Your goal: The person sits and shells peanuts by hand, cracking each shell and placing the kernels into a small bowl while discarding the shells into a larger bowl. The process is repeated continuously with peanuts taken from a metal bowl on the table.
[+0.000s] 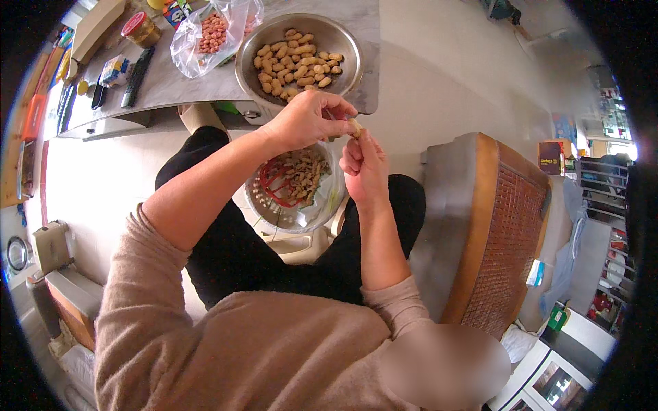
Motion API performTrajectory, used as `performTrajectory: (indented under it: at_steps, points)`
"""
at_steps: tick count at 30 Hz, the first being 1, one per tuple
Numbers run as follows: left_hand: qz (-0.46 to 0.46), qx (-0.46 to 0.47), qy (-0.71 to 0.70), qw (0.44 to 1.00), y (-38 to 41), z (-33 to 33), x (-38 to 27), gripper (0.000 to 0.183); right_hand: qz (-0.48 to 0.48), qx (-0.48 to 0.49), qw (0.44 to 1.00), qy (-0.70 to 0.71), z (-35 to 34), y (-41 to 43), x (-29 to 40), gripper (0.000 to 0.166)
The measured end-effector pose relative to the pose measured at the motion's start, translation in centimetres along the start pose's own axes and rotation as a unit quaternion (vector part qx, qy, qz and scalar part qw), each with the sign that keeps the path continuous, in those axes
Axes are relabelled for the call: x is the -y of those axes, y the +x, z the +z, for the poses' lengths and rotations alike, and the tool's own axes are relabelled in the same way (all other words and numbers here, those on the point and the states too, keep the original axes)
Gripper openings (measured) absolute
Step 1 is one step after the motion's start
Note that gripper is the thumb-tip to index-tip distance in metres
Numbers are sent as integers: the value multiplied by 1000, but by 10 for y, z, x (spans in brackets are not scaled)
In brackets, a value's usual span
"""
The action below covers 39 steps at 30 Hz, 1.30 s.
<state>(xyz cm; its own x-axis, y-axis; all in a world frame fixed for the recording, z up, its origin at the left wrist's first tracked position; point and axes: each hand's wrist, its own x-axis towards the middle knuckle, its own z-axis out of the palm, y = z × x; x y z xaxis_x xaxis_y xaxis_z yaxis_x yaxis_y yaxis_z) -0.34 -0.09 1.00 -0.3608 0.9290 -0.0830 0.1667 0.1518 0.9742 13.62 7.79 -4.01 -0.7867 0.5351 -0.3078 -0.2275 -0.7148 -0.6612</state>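
Both of my hands meet at one peanut in its shell [355,127], just below the steel bowl's near rim. My left hand [308,119] pinches it from the left between thumb and fingers. From below, my right hand [366,163] grips its lower end, with the other fingers curled. The steel bowl [353,67] holds many unshelled peanuts [303,50]. Left of it, an open clear plastic bag [186,51] holds shelled reddish peanuts [212,35]. Under my hands a lined waste basket [262,208] contains broken shells [303,177] and a red plastic piece [275,180].
The bowl and bag stand on a grey table [221,85]. Further left are a jar with a red lid [140,30], a black remote control [138,77] and a small packet [115,71]. A seat with a woven brown surface [514,241] stands at my right.
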Motion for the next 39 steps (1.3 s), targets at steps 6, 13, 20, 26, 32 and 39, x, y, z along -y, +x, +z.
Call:
performTrajectory:
  at_steps: [6, 13, 20, 26, 32, 39]
  points:
    - [-47, 17, -55, 997, 0, 6, 7, 16, -39, -4, 999, -21, -6, 1, -5, 18]
    - [-99, -42, -162, 981, -5, 21, 17, 12, -62, -30, 989, -131, 8, -3, -6, 24]
    - [-18, -39, 214, 976, -4, 19, -2, 26, -103, 7, 942, -320, -23, 8, -19, 23]
    - [-5, -5, 115, 993, -1, 17, 14, 23, -159, 26, 915, -371, -1, -2, -15, 28]
    - [-55, -23, -7, 998, 0, 22, 24, 27, -145, 1, 925, -350, 7, -8, -14, 34]
    - [-36, -17, 17, 999, -2, 29, 16, 27, -148, 13, 924, -353, -18, -2, -27, 46]
